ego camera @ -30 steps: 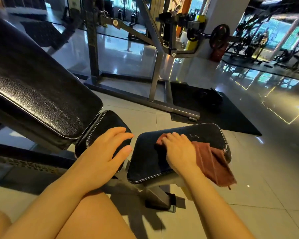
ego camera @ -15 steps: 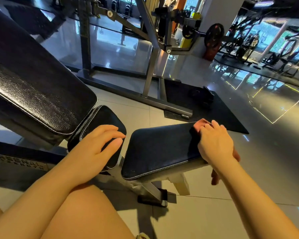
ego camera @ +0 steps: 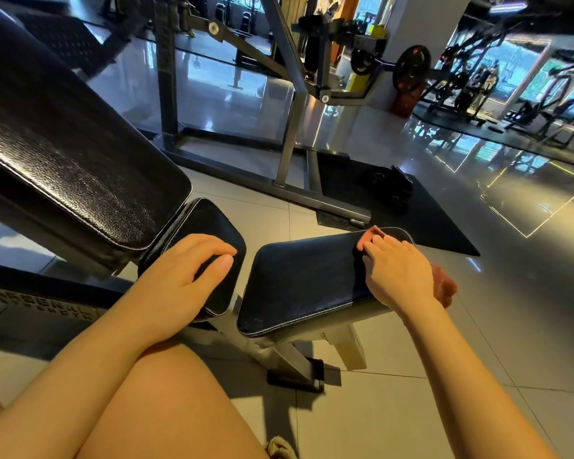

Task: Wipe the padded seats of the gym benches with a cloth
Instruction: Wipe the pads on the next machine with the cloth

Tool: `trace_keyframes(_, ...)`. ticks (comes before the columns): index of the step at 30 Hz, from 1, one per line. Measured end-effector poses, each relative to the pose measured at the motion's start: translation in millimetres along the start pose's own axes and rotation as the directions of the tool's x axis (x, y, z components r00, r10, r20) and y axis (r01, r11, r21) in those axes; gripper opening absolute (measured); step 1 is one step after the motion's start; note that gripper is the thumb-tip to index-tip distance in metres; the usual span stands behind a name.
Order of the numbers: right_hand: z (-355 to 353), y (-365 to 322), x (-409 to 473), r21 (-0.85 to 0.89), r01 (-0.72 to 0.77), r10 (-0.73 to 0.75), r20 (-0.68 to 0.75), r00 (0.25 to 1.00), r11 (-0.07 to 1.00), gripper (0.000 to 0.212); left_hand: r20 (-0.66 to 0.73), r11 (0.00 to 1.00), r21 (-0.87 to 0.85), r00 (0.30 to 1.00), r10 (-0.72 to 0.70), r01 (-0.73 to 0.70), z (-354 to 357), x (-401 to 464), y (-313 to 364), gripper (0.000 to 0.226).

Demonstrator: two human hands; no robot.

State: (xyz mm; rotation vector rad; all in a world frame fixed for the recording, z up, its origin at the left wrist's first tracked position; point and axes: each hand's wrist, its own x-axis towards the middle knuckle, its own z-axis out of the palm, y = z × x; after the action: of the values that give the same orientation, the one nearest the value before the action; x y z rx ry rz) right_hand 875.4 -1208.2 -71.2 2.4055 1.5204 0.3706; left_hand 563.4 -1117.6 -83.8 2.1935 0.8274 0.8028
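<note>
Cloth (ego camera: 444, 284), reddish, lies under the right hand (ego camera: 400, 271) at the far right end of the black seat pad (ego camera: 309, 279), part of it hanging off the edge. That hand presses it down with fingers nearly straight. The left hand (ego camera: 183, 279) rests loosely curled and holding nothing on the smaller pad (ego camera: 212, 220) beside the backrest (ego camera: 73, 160).

Pale, glossy floor tiles (ego camera: 395, 409) stretch around me, throwing back bright window glare. Ahead stands a grey steel rack frame (ego camera: 292, 127) with a black rubber mat (ego camera: 444, 223) at its foot. A weight plate (ego camera: 411, 66) hangs on a bar beside a white pillar (ego camera: 421, 24). Far right, more machines (ego camera: 471, 84) line the lit windows (ego camera: 524, 58).
</note>
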Motion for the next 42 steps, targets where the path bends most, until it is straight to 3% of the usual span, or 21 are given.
trace_keyframes(3, -2.6, -23.5, -5.6, -0.072, 0.152, -0.146, 0.084, 0.986, 0.986, 0.039, -0.003, 0.999, -0.009, 0.999, -0.035, 0.035, -3.2, -1.3, 3.1, 0.023)
trace_keyframes(10, 30.4, -141.7, -45.5, 0.154, 0.410, -0.421, 0.049, 0.906, 0.899, 0.050, -0.027, 0.992, 0.017, 0.992, -0.121, 0.122, -12.3, -14.6, 3.1, 0.022)
trace_keyframes(16, 38.0, -148.0, -53.5, 0.132, 0.512, -0.514, -0.024, 0.857, 0.849, 0.047, -0.057, 0.980, 0.048, 0.981, -0.188, 0.191, -31.5, -38.2, -5.2, 0.017)
trace_keyframes(19, 32.2, -142.5, -46.9, 0.074, 0.461, -0.462, -0.006, 0.887, 0.884, 0.049, -0.066, 0.975, 0.058, 0.975, -0.212, 0.215, -35.9, -45.9, -9.3, 0.016)
trace_keyframes(24, 12.8, -95.6, -26.6, -0.033, 0.199, -0.200, -0.072, 0.977, 0.980, 0.040, -0.048, 0.982, 0.082, 0.985, -0.168, 0.172, -31.3, -43.7, -6.4, 0.015)
trace_keyframes(26, 5.7, -69.5, -25.1, 0.072, 0.145, -0.137, -0.101, 0.985, 0.987, 0.037, -0.029, 0.986, 0.085, 0.990, -0.140, 0.142, -27.3, -38.1, -3.4, 0.016)
trace_keyframes(28, -1.0, -52.7, -34.5, 0.312, 0.127, -0.096, -0.111, 0.989, 0.942, 0.035, -0.005, 0.990, 0.081, 0.994, -0.112, 0.112, -20.3, -30.7, 4.7, 0.019)
trace_keyframes(30, -9.3, -44.8, -49.2, 0.622, 0.075, -0.001, -0.117, 0.993, 0.779, 0.030, 0.032, 0.992, 0.100, 0.996, -0.085, 0.081, -7.6, -21.8, 17.7, 0.022)
trace_keyframes(33, -28.7, -40.6, -71.0, 0.943, 0.059, 0.134, -0.108, 0.985, 0.329, 0.020, 0.114, 0.983, 0.183, 0.993, -0.035, 0.014, 24.1, -9.1, 44.9, 0.033)
trace_keyframes(36, -50.2, -36.5, -87.3, 0.993, 0.080, 0.204, -0.062, 0.977, -0.084, 0.017, 0.190, 0.997, 0.072, 0.982, 0.018, -0.032, 63.2, -0.3, 70.0, 0.042)
trace_keyframes(42, -67.4, -25.6, -108.9, 0.891, 0.080, 0.262, 0.045, 0.964, -0.447, 0.020, 0.276, 0.966, -0.242, 0.961, -0.016, 0.086, 86.9, 1.6, 82.6, 0.037)
